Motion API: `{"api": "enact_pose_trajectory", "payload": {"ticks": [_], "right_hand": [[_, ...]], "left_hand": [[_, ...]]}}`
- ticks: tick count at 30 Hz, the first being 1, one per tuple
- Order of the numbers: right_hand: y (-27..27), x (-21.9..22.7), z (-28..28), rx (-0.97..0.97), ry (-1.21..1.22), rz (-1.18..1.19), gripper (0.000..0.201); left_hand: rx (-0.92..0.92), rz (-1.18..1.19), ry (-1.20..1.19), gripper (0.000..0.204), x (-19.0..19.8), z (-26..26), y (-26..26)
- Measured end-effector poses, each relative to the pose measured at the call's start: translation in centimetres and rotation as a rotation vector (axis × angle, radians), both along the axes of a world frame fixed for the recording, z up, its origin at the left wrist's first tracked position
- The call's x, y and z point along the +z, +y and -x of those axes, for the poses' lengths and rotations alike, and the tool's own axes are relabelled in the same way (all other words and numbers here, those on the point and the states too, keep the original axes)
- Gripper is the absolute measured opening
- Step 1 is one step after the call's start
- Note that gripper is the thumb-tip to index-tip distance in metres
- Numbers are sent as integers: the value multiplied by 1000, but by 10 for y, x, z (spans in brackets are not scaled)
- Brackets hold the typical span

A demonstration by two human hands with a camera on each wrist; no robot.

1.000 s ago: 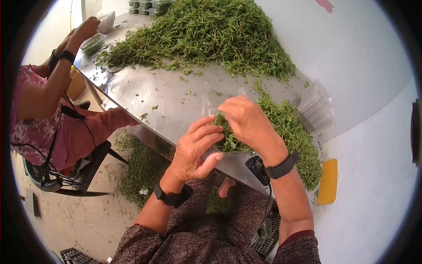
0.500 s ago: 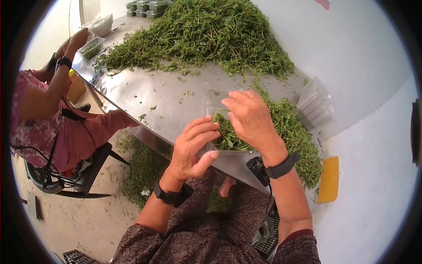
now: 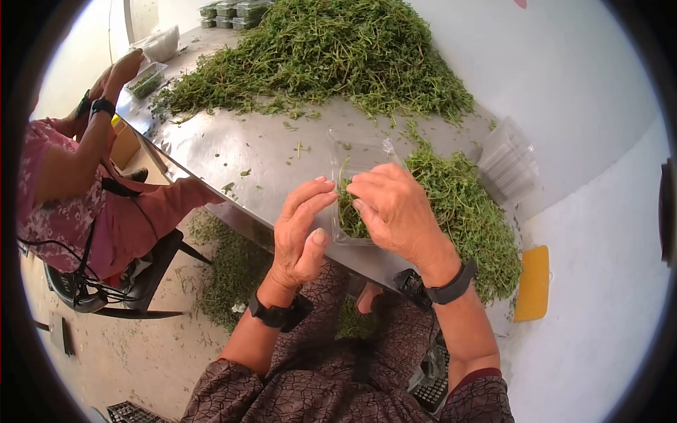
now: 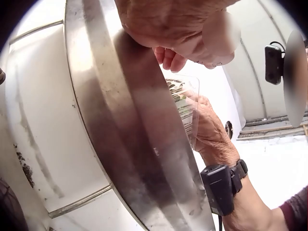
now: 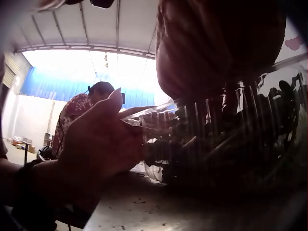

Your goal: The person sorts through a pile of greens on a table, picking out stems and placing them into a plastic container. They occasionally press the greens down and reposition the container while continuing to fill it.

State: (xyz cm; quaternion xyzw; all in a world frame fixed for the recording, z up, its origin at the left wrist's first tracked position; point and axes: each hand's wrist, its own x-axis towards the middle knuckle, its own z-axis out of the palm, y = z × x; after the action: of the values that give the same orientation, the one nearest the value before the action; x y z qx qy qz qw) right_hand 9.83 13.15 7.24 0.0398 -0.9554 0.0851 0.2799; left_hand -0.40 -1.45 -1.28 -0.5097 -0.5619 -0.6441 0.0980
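A clear plastic box [image 3: 352,242] holding leafy greens [image 3: 350,215] stands near the table's front edge, its clear lid [image 3: 361,146] folded back. My left hand [image 3: 302,229] is at the box's left side, fingers extended and thumb apart. In the right wrist view that left hand [image 5: 103,144] is beside the ribbed wall of the box [image 5: 192,139]. Over the box's opening, my right hand [image 3: 398,211] has its fingers and thumb curled together on the greens. One stem rises left of those fingertips. The right palm hides much of the box's contents.
A large heap of greens [image 3: 331,60] covers the back of the metal table [image 3: 275,155], with a smaller pile [image 3: 472,218] at right. Stacked empty boxes [image 3: 506,162] lean by the wall. Another person [image 3: 77,183] sits at left, near filled boxes [image 3: 233,13]. A yellow board [image 3: 532,283] stands at right.
My right hand has come down and closer over the greens in the box. My left hand has drawn slightly left, away from the box. The other person's hands have lowered.
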Motion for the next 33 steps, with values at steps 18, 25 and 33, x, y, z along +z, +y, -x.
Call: {"api": "enact_pose_trajectory", "payload": {"ticks": [18,25,33], "right_hand": [[-5,-2,-6,-6,-72,73,11],[1,6,-28,-76,16,200,18],[1,17,-34,-121,42,199,19]], "left_hand": [[2,70,2,51,0,-1,1],[7,21,-41,46,5,-1,2],[18,66,-7,49,3,0,1]]}}
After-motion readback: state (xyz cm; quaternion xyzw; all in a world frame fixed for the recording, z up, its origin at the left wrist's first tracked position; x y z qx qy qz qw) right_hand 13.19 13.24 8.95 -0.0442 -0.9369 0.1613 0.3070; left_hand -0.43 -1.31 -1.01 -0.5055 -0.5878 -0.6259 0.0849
